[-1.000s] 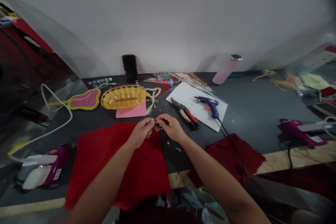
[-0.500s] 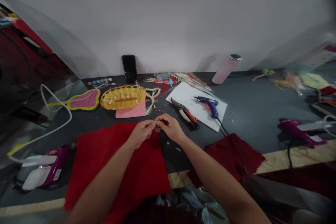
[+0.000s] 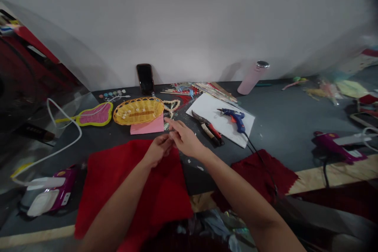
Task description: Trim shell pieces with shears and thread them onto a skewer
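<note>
My left hand (image 3: 159,151) is closed in a pinch above the red cloth (image 3: 132,173); whatever is between its fingertips is hidden or too small to name. My right hand (image 3: 186,140) touches the left fingertips with its thumb side, its index finger stretched out and apart from the thumb, pointing at the pink paper pad (image 3: 147,127). On that pad's back edge rests a yellow wicker basket (image 3: 116,117) holding several small pale pieces. Behind the right index finger lies a beaded string with a pale tassel (image 3: 171,106).
Right of my hands lie pruning shears (image 3: 208,128) and a blue glue gun (image 3: 234,117) on a white board (image 3: 203,104). A phone (image 3: 145,78) and a pink bottle (image 3: 252,78) stand at the back wall. Purple corded devices (image 3: 63,189) sit at both sides.
My right index finger has straightened out and lifted away from the pinch toward the basket. The left hand stays closed in nearly the same place.
</note>
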Tool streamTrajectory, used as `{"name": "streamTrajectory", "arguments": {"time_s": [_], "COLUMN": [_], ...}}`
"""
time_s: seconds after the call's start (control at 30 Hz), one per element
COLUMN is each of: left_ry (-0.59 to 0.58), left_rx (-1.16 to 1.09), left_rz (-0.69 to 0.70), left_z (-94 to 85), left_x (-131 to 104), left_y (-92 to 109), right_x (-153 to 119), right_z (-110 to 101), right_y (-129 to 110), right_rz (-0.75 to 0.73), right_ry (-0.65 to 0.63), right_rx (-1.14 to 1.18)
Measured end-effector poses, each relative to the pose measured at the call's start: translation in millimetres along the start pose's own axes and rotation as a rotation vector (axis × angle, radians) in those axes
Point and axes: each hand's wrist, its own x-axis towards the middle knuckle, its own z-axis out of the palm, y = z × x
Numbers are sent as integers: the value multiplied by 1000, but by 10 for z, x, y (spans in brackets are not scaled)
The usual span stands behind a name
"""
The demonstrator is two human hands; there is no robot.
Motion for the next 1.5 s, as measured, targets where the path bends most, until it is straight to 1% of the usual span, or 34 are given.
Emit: {"name": "streamTrajectory", "arguments": {"time_s": [0.13,0.27,0.37,0.53,0.73,0.9,1.17,1.27,1.5], "left_ry": [0,-40,-64,-55,-73,-77,-85,-100,-50], "left_rx": [57,108,127,149,171,172,195,244,373], "left_rz": [-25,-8,-11,-29,-24,-11,-4,20,71], "left_z": [-8,-16,-11,11,13,14,5,6,37], "left_x": [2,-2,-9,-14,-16,-23,-25,-35,-42], "left_y": [2,3,4,11,0,6,-1,-8,-16], "right_x": [-104,-238,-267,-257,-273,-266,-271,-274,-283], "right_z": [-106,-125,-102,-68,-22,-26,-35,-42,-27], "right_y": [187,299,275,237,263,243,246,230,250], "right_rz": [63,110,120,136,121,100,131,156,163], "right_ry": [46,61,62,11,17,13,-13,-28,-21], "right_rx": [2,32,51,68,67,65,103,99,27]}}
